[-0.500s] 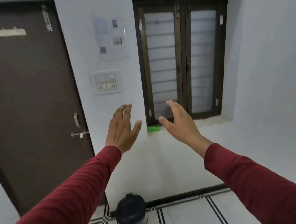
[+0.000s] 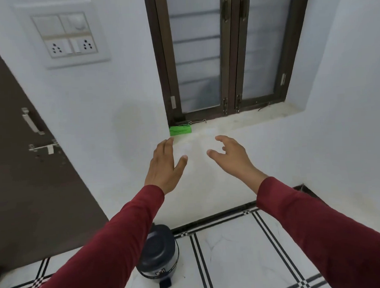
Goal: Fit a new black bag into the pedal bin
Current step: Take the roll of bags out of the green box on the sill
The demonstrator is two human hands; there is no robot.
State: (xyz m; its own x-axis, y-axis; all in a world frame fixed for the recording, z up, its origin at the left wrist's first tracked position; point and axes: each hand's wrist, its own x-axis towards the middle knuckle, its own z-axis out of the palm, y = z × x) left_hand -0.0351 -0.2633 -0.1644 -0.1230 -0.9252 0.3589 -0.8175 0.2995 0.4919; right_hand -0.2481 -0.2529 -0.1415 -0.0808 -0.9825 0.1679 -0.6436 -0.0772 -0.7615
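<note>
A small dark pedal bin [image 2: 160, 254] stands on the tiled floor against the white wall, lid down, its pedal facing me; my left sleeve covers part of it. A bright green packet [image 2: 180, 130] lies at the left end of the window sill. My left hand [image 2: 165, 167] reaches up just below the packet, fingers spread, holding nothing. My right hand [image 2: 232, 157] is beside it to the right, fingers curled apart, empty. No black bag is visible.
A brown door [image 2: 27, 174] with a handle and latch is on the left. A switch and socket panel [image 2: 64, 36] sits on the wall above. A dark-framed window [image 2: 228, 53] fills the recess over the sill [image 2: 249, 121]. White floor tiles with black lines spread below.
The view has moved closer to the wall and tilted down. Both hands now sit nearer the sill and the green packet, and more of the bin shows.
</note>
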